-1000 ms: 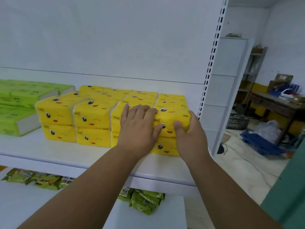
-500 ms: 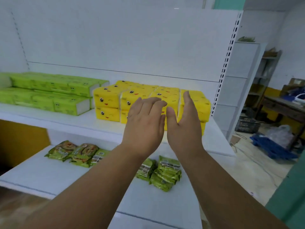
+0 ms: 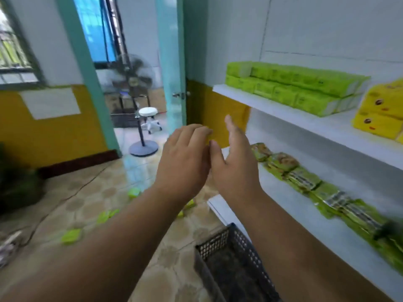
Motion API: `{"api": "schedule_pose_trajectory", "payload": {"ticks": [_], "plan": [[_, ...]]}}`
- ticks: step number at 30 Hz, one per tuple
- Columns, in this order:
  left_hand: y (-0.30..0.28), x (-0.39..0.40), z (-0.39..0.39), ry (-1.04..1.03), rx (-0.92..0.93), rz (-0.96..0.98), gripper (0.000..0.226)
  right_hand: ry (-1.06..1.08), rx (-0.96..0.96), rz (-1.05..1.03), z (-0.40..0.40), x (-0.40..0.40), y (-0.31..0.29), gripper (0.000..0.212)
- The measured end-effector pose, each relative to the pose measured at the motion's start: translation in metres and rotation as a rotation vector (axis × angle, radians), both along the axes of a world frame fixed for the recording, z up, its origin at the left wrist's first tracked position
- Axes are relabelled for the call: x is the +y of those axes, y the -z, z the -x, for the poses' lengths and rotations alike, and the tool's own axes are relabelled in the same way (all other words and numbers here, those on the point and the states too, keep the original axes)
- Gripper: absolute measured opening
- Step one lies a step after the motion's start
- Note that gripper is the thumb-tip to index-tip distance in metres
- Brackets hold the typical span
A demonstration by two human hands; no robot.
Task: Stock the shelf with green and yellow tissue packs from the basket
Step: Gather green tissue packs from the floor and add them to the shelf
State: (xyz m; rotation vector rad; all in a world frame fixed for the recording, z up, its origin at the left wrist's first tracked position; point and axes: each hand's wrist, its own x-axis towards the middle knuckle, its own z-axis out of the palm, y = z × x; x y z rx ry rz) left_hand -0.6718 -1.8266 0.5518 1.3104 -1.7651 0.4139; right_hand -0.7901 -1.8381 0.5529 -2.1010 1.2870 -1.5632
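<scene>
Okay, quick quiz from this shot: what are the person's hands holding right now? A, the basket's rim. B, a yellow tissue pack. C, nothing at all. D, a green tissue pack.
C: the left hand and right hand are both raised in front of the person with relaxed fingers and nothing in them, apart from the green tissue packs and yellow tissue packs on the shelf and above the dark basket.

Green tissue packs (image 3: 301, 87) lie stacked two high on my shelf (image 3: 283, 115), yellow packs (image 3: 380, 115) beside them; dark mesh basket (image 3: 234, 263) stands below.
</scene>
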Motion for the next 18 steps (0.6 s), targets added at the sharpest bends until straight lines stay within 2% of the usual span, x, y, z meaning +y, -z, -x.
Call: {"api": "schedule_pose_trajectory", "payload": {"ticks": [4, 9, 18], "plan": [[0.016, 0.019, -0.077, -0.193, 0.023, -0.024, 0.029, -0.201, 0.013, -0.004, -0.075, 0.001, 0.011, 0.05], [0.047, 0.013, -0.125, -0.311, 0.083, -0.126, 0.03, -0.345, 0.1, -0.035, -0.123, -0.03, 0.037, 0.044], [0.078, -0.106, -0.15, -0.358, 0.076, -0.265, 0.032, -0.384, 0.104, -0.138, -0.16, -0.163, 0.077, 0.04]]}}
